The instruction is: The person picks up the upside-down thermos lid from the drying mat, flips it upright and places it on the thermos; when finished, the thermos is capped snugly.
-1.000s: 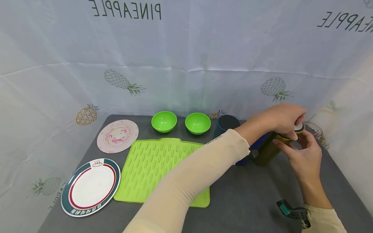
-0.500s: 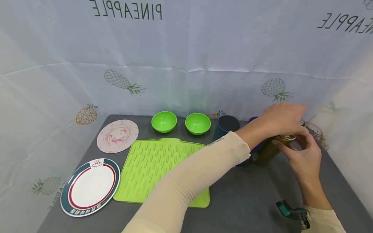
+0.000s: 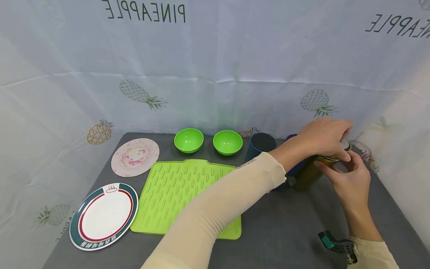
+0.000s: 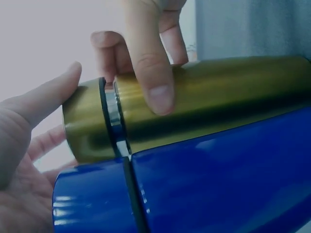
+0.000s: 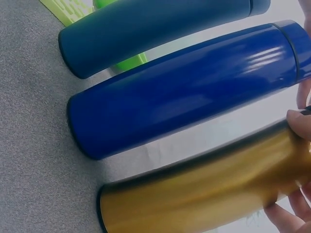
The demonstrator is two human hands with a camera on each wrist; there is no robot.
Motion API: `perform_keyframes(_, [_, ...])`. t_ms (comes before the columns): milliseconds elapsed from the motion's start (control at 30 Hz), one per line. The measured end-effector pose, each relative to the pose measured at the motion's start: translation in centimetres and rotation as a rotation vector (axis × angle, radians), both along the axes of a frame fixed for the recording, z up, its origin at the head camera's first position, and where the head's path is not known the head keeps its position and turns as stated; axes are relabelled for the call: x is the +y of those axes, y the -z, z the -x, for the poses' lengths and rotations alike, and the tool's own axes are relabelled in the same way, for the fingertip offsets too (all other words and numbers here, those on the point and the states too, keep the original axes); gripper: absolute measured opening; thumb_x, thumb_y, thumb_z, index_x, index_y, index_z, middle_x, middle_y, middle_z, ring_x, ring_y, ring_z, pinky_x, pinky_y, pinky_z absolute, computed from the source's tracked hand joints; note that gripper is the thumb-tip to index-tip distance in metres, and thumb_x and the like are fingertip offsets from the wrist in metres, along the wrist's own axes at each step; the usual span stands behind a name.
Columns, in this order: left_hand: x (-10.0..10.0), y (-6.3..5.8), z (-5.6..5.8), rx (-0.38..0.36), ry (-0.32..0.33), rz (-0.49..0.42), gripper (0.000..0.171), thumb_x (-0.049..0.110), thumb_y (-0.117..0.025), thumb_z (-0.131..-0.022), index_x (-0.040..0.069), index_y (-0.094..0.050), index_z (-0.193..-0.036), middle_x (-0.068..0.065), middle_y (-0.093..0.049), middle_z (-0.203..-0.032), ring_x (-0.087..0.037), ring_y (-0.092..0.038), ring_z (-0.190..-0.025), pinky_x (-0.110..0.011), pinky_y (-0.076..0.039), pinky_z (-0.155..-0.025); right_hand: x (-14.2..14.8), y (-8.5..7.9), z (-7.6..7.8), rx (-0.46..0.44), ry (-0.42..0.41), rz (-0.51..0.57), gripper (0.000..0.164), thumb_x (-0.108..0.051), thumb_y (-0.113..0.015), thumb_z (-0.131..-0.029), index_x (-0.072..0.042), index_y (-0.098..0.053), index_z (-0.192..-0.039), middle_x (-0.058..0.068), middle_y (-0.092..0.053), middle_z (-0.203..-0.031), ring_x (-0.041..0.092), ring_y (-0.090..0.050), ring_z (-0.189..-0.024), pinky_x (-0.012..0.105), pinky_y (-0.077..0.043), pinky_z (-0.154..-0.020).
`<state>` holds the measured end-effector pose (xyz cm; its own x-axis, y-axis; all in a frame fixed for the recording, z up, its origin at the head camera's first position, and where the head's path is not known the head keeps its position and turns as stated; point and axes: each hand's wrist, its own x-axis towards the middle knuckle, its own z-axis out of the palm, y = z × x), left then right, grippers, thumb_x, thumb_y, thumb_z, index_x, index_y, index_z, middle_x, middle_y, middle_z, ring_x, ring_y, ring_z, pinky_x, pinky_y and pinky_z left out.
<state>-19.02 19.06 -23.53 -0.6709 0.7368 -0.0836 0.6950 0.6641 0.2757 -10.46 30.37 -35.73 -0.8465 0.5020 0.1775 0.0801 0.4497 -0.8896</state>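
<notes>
A gold thermos [image 5: 204,189] stands at the right side of the table beside a blue thermos [image 5: 189,92]. My right hand [image 3: 352,181] holds the gold body just below its neck, thumb on the near side in the left wrist view. My left hand [image 3: 326,138] reaches across and grips the gold cap [image 4: 87,124], its thumb lying along one side. Between cap and body shows a narrow band of shiny metal neck [image 4: 114,109]. The blue thermos has its cap on and partly overlaps the gold one in the left wrist view.
A dark teal thermos [image 5: 146,34] stands left of the blue one. Two green bowls [image 3: 189,141] sit at the back. A lime-green mat [image 3: 181,190], a pink round mat [image 3: 135,157] and a rimmed plate [image 3: 107,216] lie to the left on the grey table [image 3: 279,231].
My left hand has turned at the cap: half a second ago its fingers covered the cap's top, which now shows again. The right hand and thermos have stayed in place.
</notes>
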Motion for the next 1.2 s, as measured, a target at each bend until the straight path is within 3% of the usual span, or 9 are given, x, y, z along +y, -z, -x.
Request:
perform_keyframes(167, [-0.7,-0.4,0.7,-0.114,0.078,-0.045,0.037,0.04,-0.078,-0.09,0.025,-0.05,-0.109,0.015,-0.051,-0.104,-0.003,-0.045,-0.083,-0.014,-0.034,-0.07,-0.1,0.2,0.0,0.041,-0.014,-0.002,0.062,-0.013,-0.083,-0.085,-0.022,-0.056,-0.14,-0.023,-0.055,-0.127,-0.006,-0.055,-0.118,-0.001,-0.047,-0.082])
perform_keyframes(300, [-1.0,-0.7,0.8,-0.206,0.09,-0.059,0.035,0.029,-0.079,-0.09,0.025,-0.054,-0.114,0.015,-0.053,-0.117,-0.004,-0.046,-0.089,-0.013,-0.037,-0.071,-0.2,0.2,0.0,0.057,-0.017,0.005,0.063,-0.011,-0.083,-0.084,-0.019,-0.056,-0.141,-0.024,-0.054,-0.124,-0.006,-0.055,-0.115,-0.001,-0.047,-0.081])
perform_keyframes(400, [-1.1,-0.7,0.8,-0.233,0.085,-0.065,0.034,0.028,-0.078,-0.09,0.024,-0.055,-0.115,0.015,-0.053,-0.119,-0.004,-0.046,-0.088,-0.013,-0.036,-0.07,-0.2,0.2,0.0,0.053,-0.017,0.007,0.064,-0.011,-0.083,-0.084,-0.019,-0.056,-0.141,-0.024,-0.054,-0.124,-0.006,-0.054,-0.116,-0.001,-0.047,-0.081])
perform_keyframes(600, [-1.0,-0.5,0.5,-0.13,0.076,-0.038,0.035,0.042,-0.075,-0.091,0.025,-0.051,-0.11,0.015,-0.051,-0.106,-0.003,-0.045,-0.082,-0.013,-0.035,-0.069,-0.1,0.2,0.0,0.033,-0.028,-0.014,0.064,-0.015,-0.082,-0.086,-0.021,-0.054,-0.143,-0.024,-0.054,-0.126,-0.006,-0.055,-0.119,0.0,-0.047,-0.082])
perform_keyframes(767, [-0.6,-0.5,0.2,-0.06,0.026,-0.024,0.036,0.051,-0.072,-0.091,0.027,-0.048,-0.102,0.014,-0.048,-0.093,-0.002,-0.044,-0.075,-0.014,-0.034,-0.064,-0.3,0.0,-0.1,0.042,-0.023,-0.018,0.065,-0.014,-0.084,-0.084,-0.021,-0.055,-0.143,-0.024,-0.054,-0.126,-0.007,-0.055,-0.117,0.0,-0.048,-0.081])
perform_keyframes(1000, [-0.3,-0.4,-0.3,0.024,0.013,0.004,0.04,0.057,-0.074,-0.087,0.03,-0.049,-0.102,0.015,-0.049,-0.091,-0.001,-0.045,-0.075,-0.015,-0.034,-0.066,-0.2,-0.1,-0.1,0.038,-0.02,0.003,0.06,-0.013,-0.083,-0.085,-0.022,-0.057,-0.139,-0.025,-0.053,-0.122,-0.008,-0.055,-0.116,-0.001,-0.047,-0.081])
perform_keyframes(1100, [-0.4,-0.2,-0.2,0.033,0.039,-0.002,0.038,0.056,-0.073,-0.089,0.03,-0.049,-0.104,0.016,-0.05,-0.093,-0.001,-0.044,-0.075,-0.014,-0.034,-0.067,-0.2,0.0,-0.1,0.048,-0.02,0.01,0.059,-0.01,-0.082,-0.085,-0.021,-0.058,-0.138,-0.024,-0.054,-0.123,-0.008,-0.056,-0.115,0.0,-0.047,-0.082])
perform_keyframes(1200, [-0.7,-0.1,0.2,-0.023,0.076,-0.042,0.035,0.049,-0.074,-0.09,0.028,-0.052,-0.108,0.017,-0.053,-0.101,-0.003,-0.045,-0.078,-0.014,-0.034,-0.069,-0.3,0.1,-0.1,0.056,-0.021,0.016,0.061,-0.008,-0.082,-0.084,-0.021,-0.058,-0.138,-0.022,-0.055,-0.125,-0.008,-0.056,-0.116,0.0,-0.047,-0.082])
